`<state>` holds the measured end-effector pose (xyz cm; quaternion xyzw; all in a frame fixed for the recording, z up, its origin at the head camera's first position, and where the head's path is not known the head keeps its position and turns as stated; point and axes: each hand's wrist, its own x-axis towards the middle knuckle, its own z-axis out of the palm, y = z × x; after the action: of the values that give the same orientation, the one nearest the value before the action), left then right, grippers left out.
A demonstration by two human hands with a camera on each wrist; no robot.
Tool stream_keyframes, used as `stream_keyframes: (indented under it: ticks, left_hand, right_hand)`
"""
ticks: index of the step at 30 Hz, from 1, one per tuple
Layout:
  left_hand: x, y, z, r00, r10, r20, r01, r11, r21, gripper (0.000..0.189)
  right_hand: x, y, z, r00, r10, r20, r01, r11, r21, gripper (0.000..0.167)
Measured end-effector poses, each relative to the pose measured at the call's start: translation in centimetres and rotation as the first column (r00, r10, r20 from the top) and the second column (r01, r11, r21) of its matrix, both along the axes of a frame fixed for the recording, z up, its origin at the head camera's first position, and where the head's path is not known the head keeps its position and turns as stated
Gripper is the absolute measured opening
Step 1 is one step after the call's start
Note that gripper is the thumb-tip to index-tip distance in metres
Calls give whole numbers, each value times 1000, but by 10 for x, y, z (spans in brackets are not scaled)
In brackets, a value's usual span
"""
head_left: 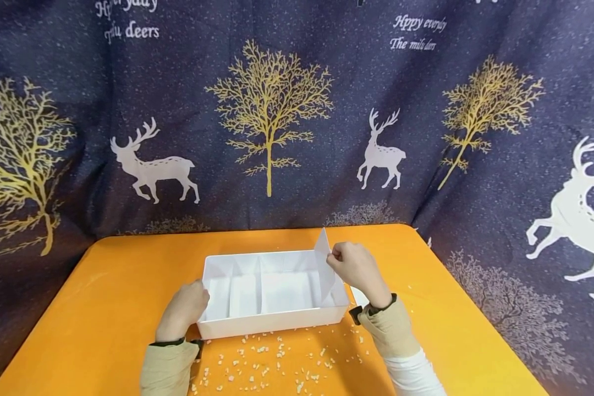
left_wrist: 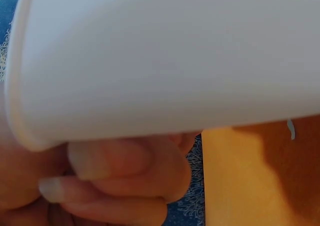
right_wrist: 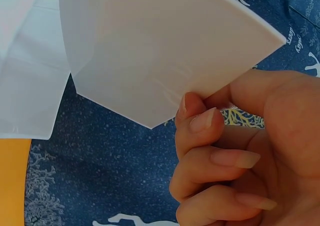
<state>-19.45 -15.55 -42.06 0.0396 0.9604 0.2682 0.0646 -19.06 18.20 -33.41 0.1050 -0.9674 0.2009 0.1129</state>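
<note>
Box (head_left: 272, 322) & divider (head_left: 322, 267): smooth wht plastic, semi-gloss. Worktop (head_left: 128, 286): smooth, approx. matt. Backdrop (head_left: 302, 33): matt cloth w/ creases.

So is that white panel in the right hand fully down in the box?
No: the panel tilts, one corner sticking above the box, and the right hand pinches it. Whether it touches the bottom, I cannot tell.

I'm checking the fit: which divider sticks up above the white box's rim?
The rightmost divider, pinched by the right hand; the others stand lower, inside the white box.
</note>
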Motion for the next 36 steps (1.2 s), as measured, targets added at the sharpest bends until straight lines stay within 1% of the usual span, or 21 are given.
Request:
stream_keyframes:
  ticks: [8,14,19,25,36]
  left_hand:
    - [-1,0,1,1000,-2,-2,2,1000,-11,35]
    - [-1,0,2,1000,-4,12,4,1000,-8,36]
    - [0,0,1,1000,-3,14,3,1000,1,36]
    - [0,1,1,1000,0,9,0,1000,8,37]
    - [-3,0,2,999,-6,32,6,1000,-7,38]
  right_hand:
    - [-1,1,0,1000,-6,-3,6,1000,-7,37]
    - [0,2,-1,1000,-12,6,12,1000,-4,38]
    - [0,3,-1,1000,-8,-2,8,1000,-1,38]
    - [0,4,-1,1000,-12,16,12,1000,-10,37]
    - [0,6,0,1000,-16,23,16,1000,-6,37]
